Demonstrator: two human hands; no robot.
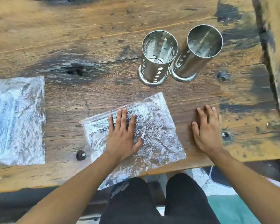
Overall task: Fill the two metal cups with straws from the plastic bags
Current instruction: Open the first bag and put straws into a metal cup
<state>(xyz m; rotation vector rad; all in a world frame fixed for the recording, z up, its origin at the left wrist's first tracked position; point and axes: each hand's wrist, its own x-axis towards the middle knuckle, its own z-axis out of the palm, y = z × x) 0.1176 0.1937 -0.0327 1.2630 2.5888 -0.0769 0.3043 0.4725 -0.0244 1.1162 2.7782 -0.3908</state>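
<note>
Two empty perforated metal cups stand upright side by side on the wooden table [87,46]: the left cup [157,59] and the right cup [199,50]. A crinkled clear plastic bag of dark straws [153,130] lies in front of them, its near end hanging over the table edge. My left hand [122,135] rests flat on this bag with fingers spread. My right hand [207,131] lies flat on the bare wood to the right of the bag, holding nothing. A second plastic bag [16,120] lies at the far left.
The table's near edge runs just below the hands, with my knees in dark trousers [152,199] under it. Dark knots and bolt heads [80,155] dot the wood. A raised wooden edge [275,62] borders the right side.
</note>
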